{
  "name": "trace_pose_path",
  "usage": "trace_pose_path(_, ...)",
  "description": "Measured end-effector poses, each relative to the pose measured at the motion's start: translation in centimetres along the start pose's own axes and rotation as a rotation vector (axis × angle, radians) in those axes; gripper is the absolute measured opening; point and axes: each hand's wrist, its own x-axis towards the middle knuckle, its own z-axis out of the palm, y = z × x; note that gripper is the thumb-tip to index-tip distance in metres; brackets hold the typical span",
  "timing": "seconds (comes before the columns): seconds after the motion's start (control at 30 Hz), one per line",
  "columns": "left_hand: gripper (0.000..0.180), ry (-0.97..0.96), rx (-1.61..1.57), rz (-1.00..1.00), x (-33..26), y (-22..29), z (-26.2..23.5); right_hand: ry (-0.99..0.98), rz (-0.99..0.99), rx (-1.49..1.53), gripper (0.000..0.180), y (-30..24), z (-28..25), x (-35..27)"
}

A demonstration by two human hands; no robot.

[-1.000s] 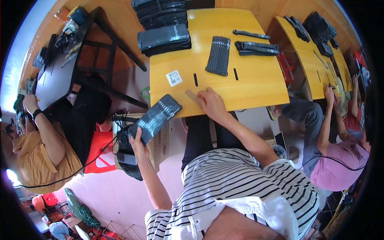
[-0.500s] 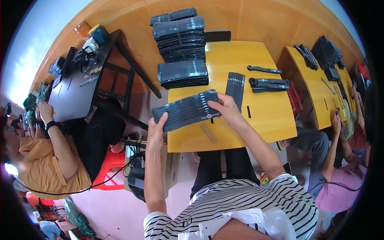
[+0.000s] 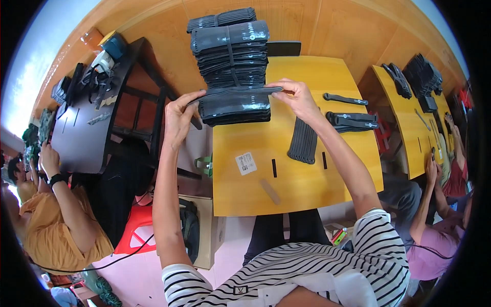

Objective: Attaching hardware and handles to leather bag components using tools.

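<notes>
My left hand (image 3: 179,113) and my right hand (image 3: 296,97) hold the two ends of a flat bundle of black strips (image 3: 235,93). I hold it level over a low stack of black bundles (image 3: 236,110) at the far left of the yellow table (image 3: 255,189). Behind it rises a taller stack of black bundles (image 3: 230,51). A ribbed black piece (image 3: 303,141) lies on the table below my right wrist.
Loose black strips (image 3: 350,120) lie on the table's right side, a white label (image 3: 246,162) near its middle. A dark desk (image 3: 87,128) with tools stands to the left. A person in orange (image 3: 51,220) sits at the left, others at the right by a second yellow table (image 3: 409,128).
I have lifted the black bundle from below the table's left edge up and away, with both hands, to above the low stack at the table's far side.
</notes>
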Motion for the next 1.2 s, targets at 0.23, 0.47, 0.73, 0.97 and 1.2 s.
trace_pose_path(0.23,0.048,0.127,0.752,0.525,2.8,-4.9,0.9,0.161,-0.475,-0.379,0.034,4.9,1.4,3.6)
trace_pose_path(0.47,0.054,0.084,0.981,0.577,2.4,-7.4,0.9,0.205,-0.565,-0.628,0.037,6.3,2.3,3.1)
trace_pose_path(0.73,0.062,-0.021,1.039,0.528,1.6,-9.5,1.6,0.101,-0.653,-0.831,0.043,7.8,2.1,2.2)
trace_pose_path(0.97,0.065,-0.008,0.995,0.445,1.3,-10.0,2.9,0.088,-0.575,-0.825,0.048,8.4,2.5,1.8)
trace_pose_path(1.2,0.068,0.012,1.03,0.405,0.5,-8.8,2.8,0.105,-0.413,-0.492,0.039,7.4,-1.1,2.3)
